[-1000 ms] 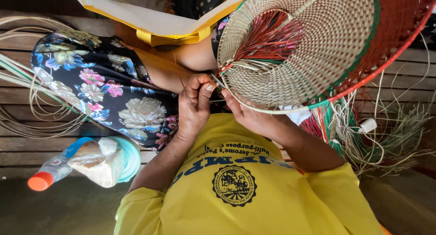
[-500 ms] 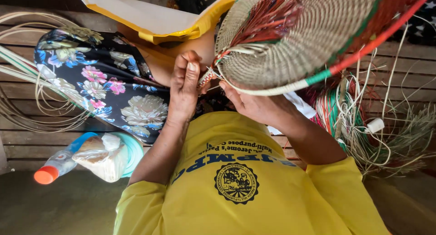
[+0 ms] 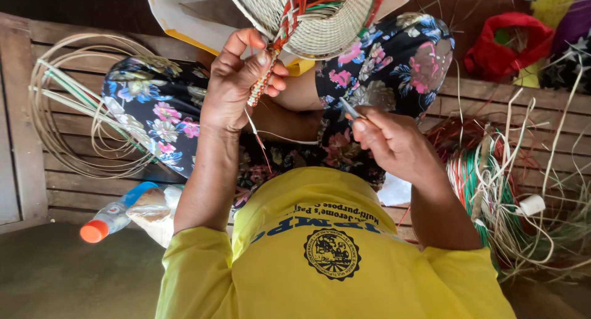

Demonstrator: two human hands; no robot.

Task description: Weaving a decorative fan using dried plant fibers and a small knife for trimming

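Note:
A woven basket (image 3: 320, 23) of pale strips with red and green bands is held up at the top of the view, mostly cut off by the frame. My left hand (image 3: 237, 79) grips its rim at a red-and-white woven strand (image 3: 261, 85). My right hand (image 3: 394, 140) is lower and to the right, apart from the basket, pinching a small metal tool (image 3: 349, 108). A thin pale strip (image 3: 283, 137) runs from the left hand across to the right hand. Both hands are above my lap in a floral skirt (image 3: 160, 116).
A coil of pale cane strips (image 3: 68, 103) lies on the wooden slat floor (image 3: 37, 189) at left. A bottle with an orange cap (image 3: 108, 217) and a plastic bag (image 3: 154, 211) sit by my left arm. Loose red, green and pale strips (image 3: 492, 177) pile up at right, below a red bag (image 3: 511, 45).
The basket rose and now sits mostly out of frame. My left hand lifted with it, still on the rim. My right hand left the basket and drew back with the tool.

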